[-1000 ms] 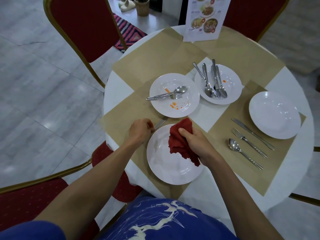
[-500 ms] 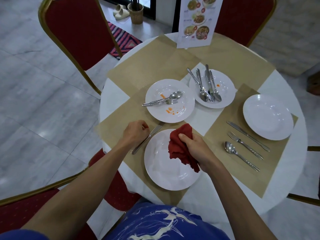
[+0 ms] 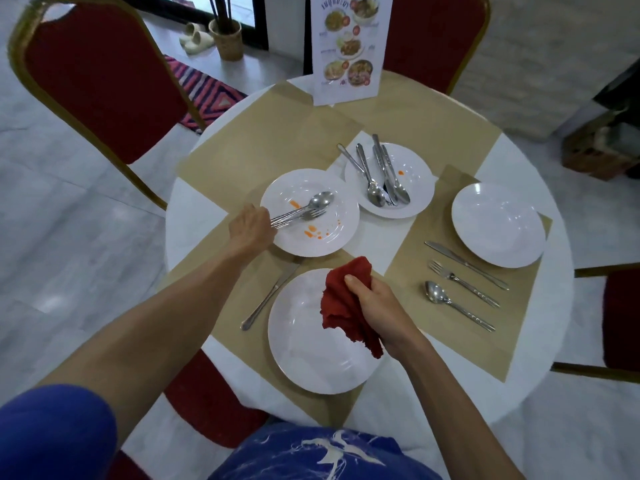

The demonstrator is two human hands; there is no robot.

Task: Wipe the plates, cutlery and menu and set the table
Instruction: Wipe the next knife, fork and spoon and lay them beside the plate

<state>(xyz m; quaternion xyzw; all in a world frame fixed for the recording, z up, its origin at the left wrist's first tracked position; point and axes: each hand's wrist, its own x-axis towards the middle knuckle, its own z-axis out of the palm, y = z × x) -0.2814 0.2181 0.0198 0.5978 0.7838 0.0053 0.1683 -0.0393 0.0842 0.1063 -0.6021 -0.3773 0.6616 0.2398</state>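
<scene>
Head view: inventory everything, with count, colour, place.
clean plates: 2, white, near, right.
stained plates: 2, white, orange spots, centre.
spoon and fork: 1 each, silver, on left stained plate.
loose cutlery: several, silver, on far plate.
lone knife: 1, silver, left of near plate.
knife, fork, spoon set: 1, silver, right mat.
cloth: 1, red, over near plate.
menu: 1, white, far edge.
placemats: 4, tan, on white table.
left hand: 1, grips spoon and fork handles.
right hand: 1, grips cloth.

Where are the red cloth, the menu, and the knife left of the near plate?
red cloth (image 3: pixel 341 299), head view, bunched middle folds
menu (image 3: pixel 348 50), head view, middle of printed face
knife (image 3: pixel 272 295), head view, halfway along it
</scene>
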